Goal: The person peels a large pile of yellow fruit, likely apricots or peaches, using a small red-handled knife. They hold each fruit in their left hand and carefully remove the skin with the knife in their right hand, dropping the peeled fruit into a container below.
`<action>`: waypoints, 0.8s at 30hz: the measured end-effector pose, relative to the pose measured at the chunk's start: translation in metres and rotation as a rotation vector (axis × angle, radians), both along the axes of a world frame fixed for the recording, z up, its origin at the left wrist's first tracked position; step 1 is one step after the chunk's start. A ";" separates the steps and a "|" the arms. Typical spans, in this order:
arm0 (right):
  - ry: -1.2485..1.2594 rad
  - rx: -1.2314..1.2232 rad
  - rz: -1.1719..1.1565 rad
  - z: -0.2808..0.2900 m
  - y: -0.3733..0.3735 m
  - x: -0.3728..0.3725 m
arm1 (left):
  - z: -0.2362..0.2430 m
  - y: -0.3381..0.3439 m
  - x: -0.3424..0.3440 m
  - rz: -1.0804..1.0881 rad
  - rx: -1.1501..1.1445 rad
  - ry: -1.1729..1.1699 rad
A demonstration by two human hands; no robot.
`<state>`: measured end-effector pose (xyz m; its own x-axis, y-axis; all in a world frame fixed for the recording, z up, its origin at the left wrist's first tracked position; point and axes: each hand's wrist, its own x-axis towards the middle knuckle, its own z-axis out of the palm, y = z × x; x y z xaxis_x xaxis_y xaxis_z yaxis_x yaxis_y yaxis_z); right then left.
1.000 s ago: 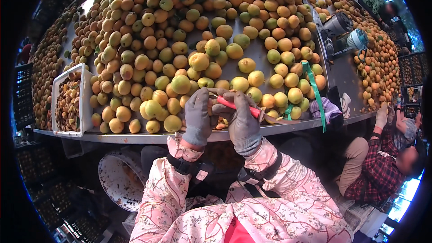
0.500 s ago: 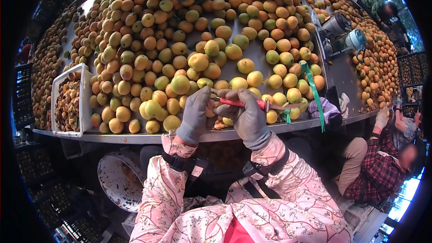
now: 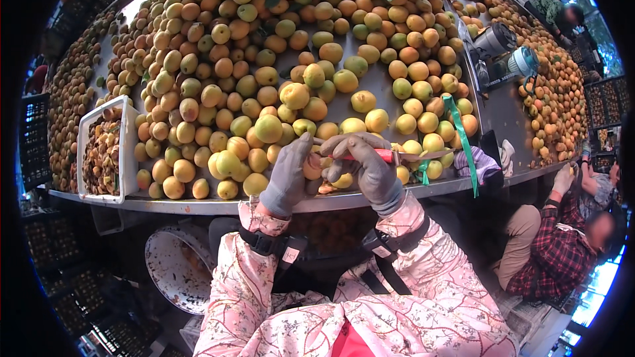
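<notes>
Left hand [image 3: 288, 175] curled round a fruit [image 3: 311, 168], probably bruisable, best cupped; right hand [image 3: 377, 175] closed round a knife handle [image 3: 385, 155], probably light, stiff.

Fruit-processing workshop: metal table [image 3: 385, 82], heaped fruit [image 3: 211, 95], black crates [image 3: 34, 139], co-worker [image 3: 555, 244] nearby.

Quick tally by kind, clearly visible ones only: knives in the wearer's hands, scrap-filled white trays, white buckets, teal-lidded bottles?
Red-handled knife: 1
White tray: 1
White bucket: 1
Teal-lidded bottle: 1
Total: 4
</notes>
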<state>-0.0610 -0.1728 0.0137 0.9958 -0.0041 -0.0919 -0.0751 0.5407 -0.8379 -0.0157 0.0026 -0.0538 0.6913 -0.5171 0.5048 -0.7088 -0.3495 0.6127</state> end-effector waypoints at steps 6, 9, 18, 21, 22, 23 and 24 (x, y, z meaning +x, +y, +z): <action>0.025 -0.224 0.115 0.009 -0.016 0.007 | 0.007 0.008 0.003 -0.179 0.074 0.178; 0.096 -0.114 0.145 0.003 -0.019 0.008 | 0.014 0.008 0.003 -0.216 0.112 0.209; -0.032 -0.337 0.017 0.023 -0.010 -0.001 | 0.009 0.009 0.000 -0.215 0.103 0.342; -0.048 -0.350 0.049 0.024 -0.012 -0.001 | 0.009 0.010 0.001 -0.218 0.101 0.313; -0.047 -0.382 0.062 0.024 -0.012 -0.001 | 0.009 0.009 0.000 -0.212 0.092 0.262; -0.047 -0.414 0.076 0.024 -0.011 -0.002 | 0.008 0.007 0.000 -0.207 0.079 0.237; -0.045 -0.434 0.092 0.024 -0.011 -0.002 | 0.005 0.006 0.000 -0.200 0.065 0.212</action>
